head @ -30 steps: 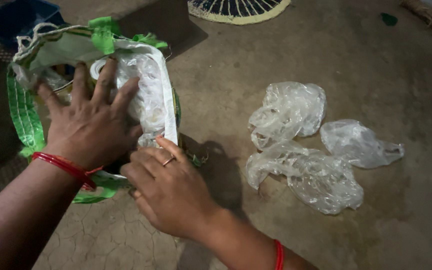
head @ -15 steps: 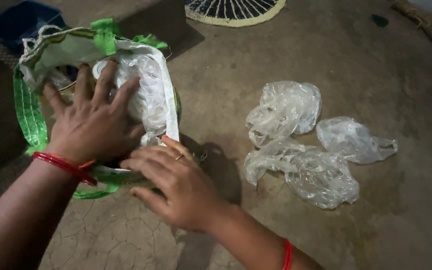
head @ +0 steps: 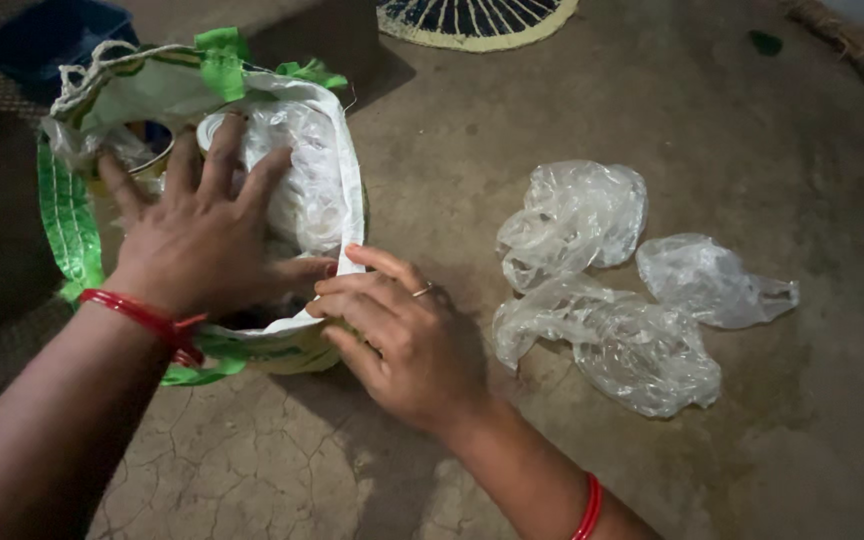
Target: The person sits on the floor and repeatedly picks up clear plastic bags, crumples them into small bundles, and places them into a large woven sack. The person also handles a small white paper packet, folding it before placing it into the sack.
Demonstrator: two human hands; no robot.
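Woven sack [head: 72, 225], one, white with green stripes and green binding at the rim, stands open-mouthed on the floor [head: 512, 90] at upper left. Material looks like woven plastic, stiff enough to hold its shape. Inside it: a bundle of crumpled clear plastic [head: 307, 175], thin, glossy, wrinkled; count of pieces in the bundle cannot be told.

Left hand [head: 202, 235]: fingers spread wide, palm pressed flat on the contents at the sack's mouth, gripping nothing. One red bangle on that wrist.

Right hand [head: 407, 335]: fingers curled, pinching the white edge of the sack at its near side. One ring on a finger, one red bangle at the wrist.

Loose clear plastic bags [head: 602, 290]: three, lying on the floor to the right of the sack, well apart from it, touching one another in a cluster. All crumpled, translucent, limp.

Floor: bare, brownish, hard, with fine cracks near the lower edge.

Woven round fan [head: 472, 15], one, partly in view at the top edge, dark ribs with a pale border.
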